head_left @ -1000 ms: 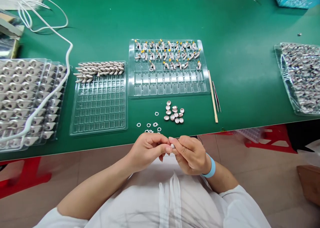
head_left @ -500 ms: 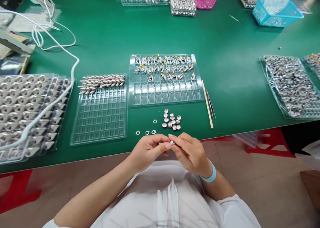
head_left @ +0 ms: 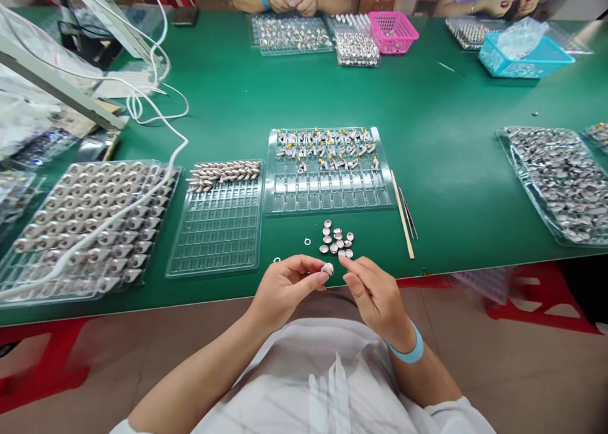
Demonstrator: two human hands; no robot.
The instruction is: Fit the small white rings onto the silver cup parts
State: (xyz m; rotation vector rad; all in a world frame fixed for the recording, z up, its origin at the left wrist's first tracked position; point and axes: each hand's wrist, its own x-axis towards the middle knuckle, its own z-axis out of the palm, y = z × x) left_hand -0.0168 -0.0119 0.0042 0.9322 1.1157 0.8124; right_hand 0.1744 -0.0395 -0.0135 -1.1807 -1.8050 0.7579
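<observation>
In the head view, my left hand pinches a small, shiny, rounded metal part between thumb and fingertips, above the table's front edge. My right hand is just to the right of it, thumb and index finger apart, with nothing visible between them. Its index fingertip is close to a cluster of small round metal caps on the green table. A thin white ring lies left of the caps. Another ring is partly hidden behind my left hand.
Beyond the caps lies a clear tray partly filled with small parts. Left are a tray of pointed metal pieces and stacked trays crossed by a white cable. A wooden stick and tweezers lie right. Two people work opposite.
My right hand has drawn away from the part, and its thumb and index finger have parted. The part stays in my left hand. The camera has tilted up, showing people across the table.
</observation>
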